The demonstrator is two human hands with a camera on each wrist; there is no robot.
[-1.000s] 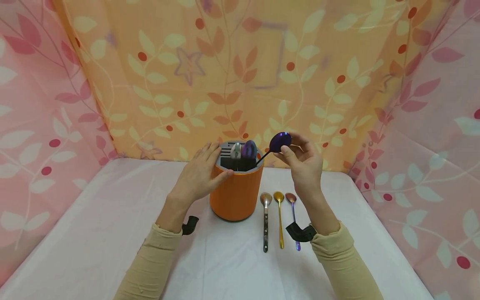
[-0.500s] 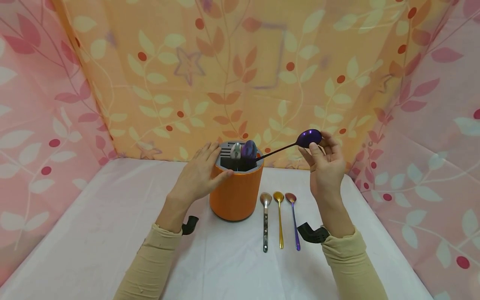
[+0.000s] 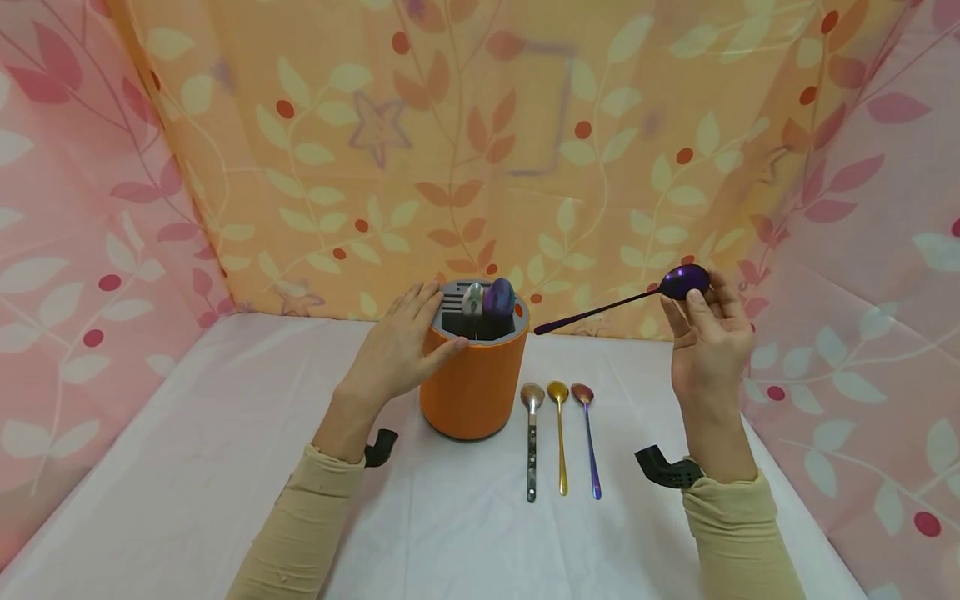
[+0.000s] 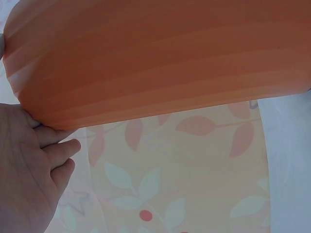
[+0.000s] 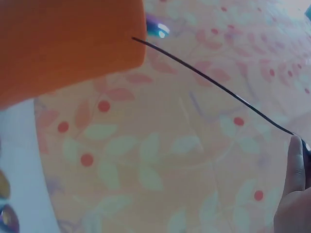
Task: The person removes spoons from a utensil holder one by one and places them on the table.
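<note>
My left hand (image 3: 397, 346) rests on the left side of an orange cutlery holder (image 3: 472, 392), fingers straight along its rim and thumb across the front. In the left wrist view its fingers (image 4: 60, 150) touch the holder's orange wall (image 4: 160, 63). My right hand (image 3: 708, 342) pinches a dark purple spoon (image 3: 684, 282) by its bowl. The spoon's thin handle slopes down to the left, its end just outside the holder's rim. A silver spoon (image 3: 472, 298) and a purple-blue spoon (image 3: 498, 297) stand bowl-up in the holder; their handles are hidden inside.
Right of the holder, three spoons lie side by side on the white cloth (image 3: 247, 433): one with a dark patterned handle (image 3: 532, 450), a gold spoon (image 3: 561, 437) and a copper-and-purple spoon (image 3: 589, 437). Patterned curtains (image 3: 480, 150) enclose the back and sides.
My right hand has moved right, drawing the purple spoon's handle out of the holder. The spoon now lies nearer to level. The left hand and holder have stayed in place.
</note>
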